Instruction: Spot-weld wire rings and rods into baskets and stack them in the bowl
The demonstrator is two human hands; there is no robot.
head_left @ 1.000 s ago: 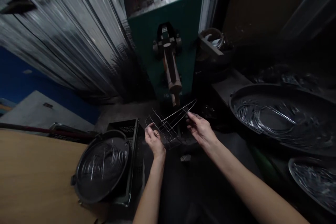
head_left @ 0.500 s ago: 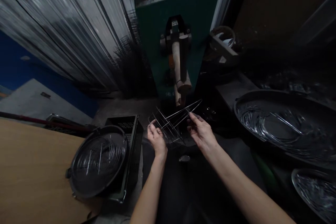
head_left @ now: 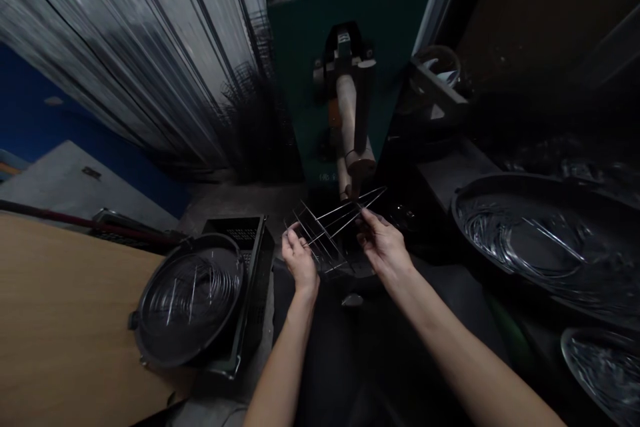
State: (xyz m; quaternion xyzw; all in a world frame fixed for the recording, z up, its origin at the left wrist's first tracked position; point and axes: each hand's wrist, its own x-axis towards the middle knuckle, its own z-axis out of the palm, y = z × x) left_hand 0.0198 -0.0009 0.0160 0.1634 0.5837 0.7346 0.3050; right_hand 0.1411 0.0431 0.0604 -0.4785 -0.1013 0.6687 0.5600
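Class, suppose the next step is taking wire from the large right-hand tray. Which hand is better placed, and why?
Probably the right hand: it is nearer the large tray, while the left hand is farther across. Both hold the wire frame, so the left would need to support it.

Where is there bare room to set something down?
The wooden board left of the black tray shows bare; so does some floor between the crate and ridged sheeting. It is crowded where the left hand and right hand hold wirework by the machine. The tray and large basin hold wires.
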